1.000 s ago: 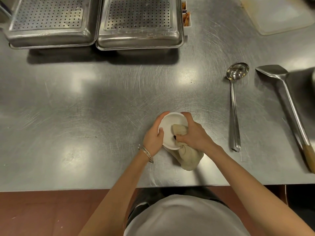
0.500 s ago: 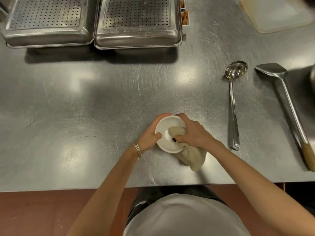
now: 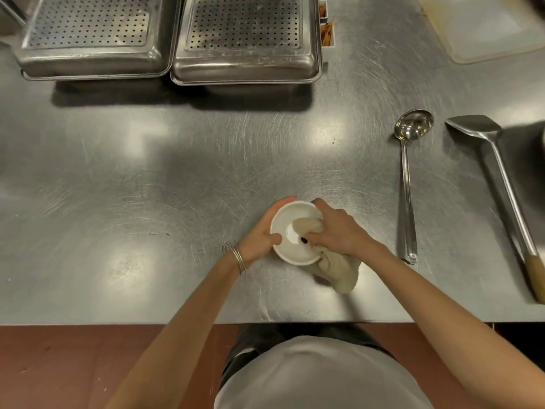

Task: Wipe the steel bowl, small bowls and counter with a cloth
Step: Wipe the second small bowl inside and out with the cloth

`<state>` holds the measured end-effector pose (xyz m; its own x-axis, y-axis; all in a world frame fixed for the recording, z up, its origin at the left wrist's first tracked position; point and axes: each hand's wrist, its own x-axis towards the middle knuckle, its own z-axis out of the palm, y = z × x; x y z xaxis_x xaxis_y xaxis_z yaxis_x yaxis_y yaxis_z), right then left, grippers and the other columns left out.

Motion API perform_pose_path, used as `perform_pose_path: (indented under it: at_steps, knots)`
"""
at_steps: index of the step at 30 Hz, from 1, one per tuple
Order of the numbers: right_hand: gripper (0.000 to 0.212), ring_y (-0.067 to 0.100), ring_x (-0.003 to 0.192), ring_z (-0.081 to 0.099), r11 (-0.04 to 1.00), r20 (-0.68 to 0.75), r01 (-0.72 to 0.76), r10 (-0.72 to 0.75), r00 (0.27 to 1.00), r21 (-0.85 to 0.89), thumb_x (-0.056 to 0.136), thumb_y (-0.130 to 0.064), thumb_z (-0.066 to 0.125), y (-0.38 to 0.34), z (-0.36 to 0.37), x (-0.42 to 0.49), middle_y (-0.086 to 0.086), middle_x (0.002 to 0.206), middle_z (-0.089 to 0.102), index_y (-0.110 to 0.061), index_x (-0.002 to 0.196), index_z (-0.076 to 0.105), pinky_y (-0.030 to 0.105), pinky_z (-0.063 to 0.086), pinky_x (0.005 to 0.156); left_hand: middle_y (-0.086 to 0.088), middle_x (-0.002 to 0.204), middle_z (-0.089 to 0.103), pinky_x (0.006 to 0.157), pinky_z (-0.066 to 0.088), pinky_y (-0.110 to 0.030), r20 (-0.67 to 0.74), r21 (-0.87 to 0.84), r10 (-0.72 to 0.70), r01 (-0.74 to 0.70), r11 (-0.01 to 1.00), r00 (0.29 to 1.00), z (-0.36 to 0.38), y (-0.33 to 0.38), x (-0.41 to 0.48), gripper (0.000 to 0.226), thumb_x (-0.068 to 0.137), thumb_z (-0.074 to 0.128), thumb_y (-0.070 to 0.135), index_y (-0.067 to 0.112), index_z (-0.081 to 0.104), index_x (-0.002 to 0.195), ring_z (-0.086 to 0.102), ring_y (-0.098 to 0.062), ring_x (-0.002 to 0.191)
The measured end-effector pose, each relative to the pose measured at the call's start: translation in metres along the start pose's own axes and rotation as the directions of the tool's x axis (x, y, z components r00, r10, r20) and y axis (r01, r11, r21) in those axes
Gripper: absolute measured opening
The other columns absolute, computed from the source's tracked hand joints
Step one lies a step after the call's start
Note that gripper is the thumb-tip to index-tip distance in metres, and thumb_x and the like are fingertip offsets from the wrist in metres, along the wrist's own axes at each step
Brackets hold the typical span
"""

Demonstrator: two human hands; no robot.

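Note:
A small white bowl (image 3: 290,249) is just above the steel counter (image 3: 147,187), near its front edge. My left hand (image 3: 262,234) grips the bowl's left side, thumb over the rim. My right hand (image 3: 339,231) holds a beige cloth (image 3: 339,268) and presses a wad of it into the bowl's right half. The rest of the cloth hangs out over the rim to the lower right, onto the counter. No steel bowl is clearly in view.
Two perforated steel pans (image 3: 97,39) (image 3: 247,39) stand at the back left. A ladle (image 3: 408,184) and a steel spatula with a wooden handle (image 3: 501,190) lie to the right. A pale cutting board (image 3: 486,25) sits at the back right. The counter's front edge is close to my body.
The cloth wad has shifted around inside the bowl, from lower right toward the upper right. My left hand has turned a little on the rim. The bowl stays in the same place.

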<state>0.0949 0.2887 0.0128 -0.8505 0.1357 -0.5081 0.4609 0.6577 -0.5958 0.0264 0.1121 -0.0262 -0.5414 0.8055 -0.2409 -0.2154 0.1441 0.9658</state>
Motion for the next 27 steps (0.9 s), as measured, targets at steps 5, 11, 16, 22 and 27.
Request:
perform_pose_path:
  at_steps: [5,11,16,22,27]
  knots:
    - [0.046,0.019,0.082,0.055,0.926,-0.174,-0.116,0.189,0.967,0.359,0.08,-0.026,0.066,-0.014,0.018,-0.002,0.001,0.095,0.054,-0.018,0.114,0.036,0.025,0.039,0.056,0.002,0.137,0.044,0.105,0.041,-0.038,-0.552,-0.054,0.044,-0.088,0.995,0.833,0.049,-0.008,-0.001,0.077,0.063,0.053,0.001,0.034,0.036,0.131,0.045,-0.013,0.124]
    - [0.056,0.023,0.086,0.058,0.993,-0.036,-0.071,0.075,0.997,0.097,0.075,-0.028,0.071,-0.004,0.003,0.004,0.001,0.096,0.057,-0.023,0.12,0.037,0.033,0.048,0.065,-0.007,0.141,0.038,0.106,0.038,-0.046,-0.226,-0.048,0.005,-0.017,0.999,0.974,0.019,-0.007,-0.001,0.078,0.062,0.05,0.001,0.035,0.037,0.131,0.04,-0.026,0.129]
    - [0.048,0.022,0.083,0.056,0.998,-0.178,-0.046,0.052,0.983,0.039,0.08,-0.026,0.064,-0.004,0.016,0.006,0.001,0.098,0.059,-0.024,0.119,0.037,0.033,0.044,0.065,-0.002,0.143,0.037,0.102,0.043,-0.034,-0.316,-0.075,-0.081,0.06,0.995,0.945,0.013,-0.003,0.0,0.09,0.067,0.05,-0.014,0.035,0.026,0.139,0.045,-0.013,0.123]
    - [0.058,0.019,0.085,0.057,0.949,-0.109,-0.079,0.118,0.987,0.306,0.077,-0.023,0.069,-0.002,0.02,0.002,0.002,0.1,0.057,-0.021,0.123,0.034,0.03,0.047,0.066,-0.008,0.136,0.044,0.107,0.036,-0.05,-0.461,-0.119,-0.009,-0.052,0.992,0.887,0.041,-0.017,-0.003,0.074,0.061,0.05,0.002,0.03,0.039,0.128,0.043,-0.025,0.126]
    - [0.058,0.024,0.085,0.059,0.993,0.0,0.017,-0.017,1.0,-0.119,0.074,-0.036,0.071,0.006,0.004,0.006,0.005,0.1,0.061,-0.025,0.121,0.037,0.04,0.051,0.072,0.008,0.13,0.048,0.091,0.046,-0.022,0.042,-0.003,-0.106,0.106,0.994,0.994,-0.003,-0.001,0.005,0.074,0.067,0.05,-0.003,0.034,0.038,0.131,0.05,-0.01,0.117]
